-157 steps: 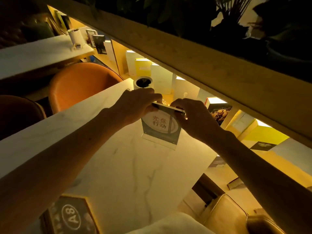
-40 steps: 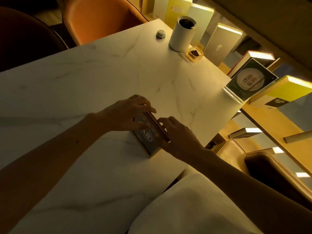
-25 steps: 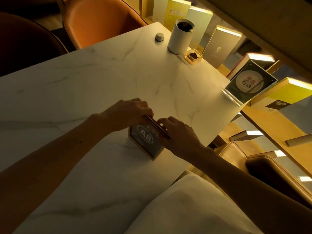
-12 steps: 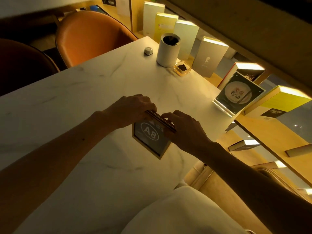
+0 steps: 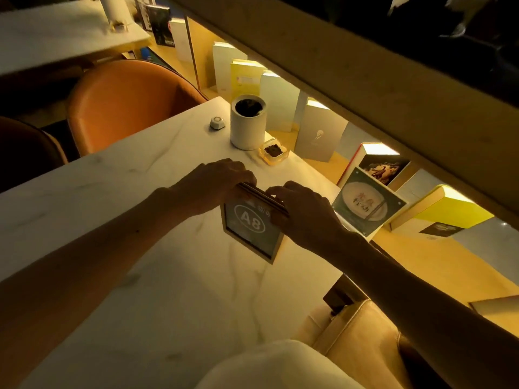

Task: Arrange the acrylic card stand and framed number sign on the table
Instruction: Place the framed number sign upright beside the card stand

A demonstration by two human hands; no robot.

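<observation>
Left hand [image 5: 213,185] and right hand [image 5: 303,211] both pinch the top edge of the number sign [image 5: 250,231], standing mid-table [image 5: 112,197]. Card stand [image 5: 368,204] sits at the table's right edge. Risk: a sideways shove could knock it off.

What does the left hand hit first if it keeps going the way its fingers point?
The left hand points toward the right hand, both gripping the top edge of the framed sign. Going straight on, it would most likely meet the right hand's fingertips first; the gap is small, and depth is hard to judge.
</observation>
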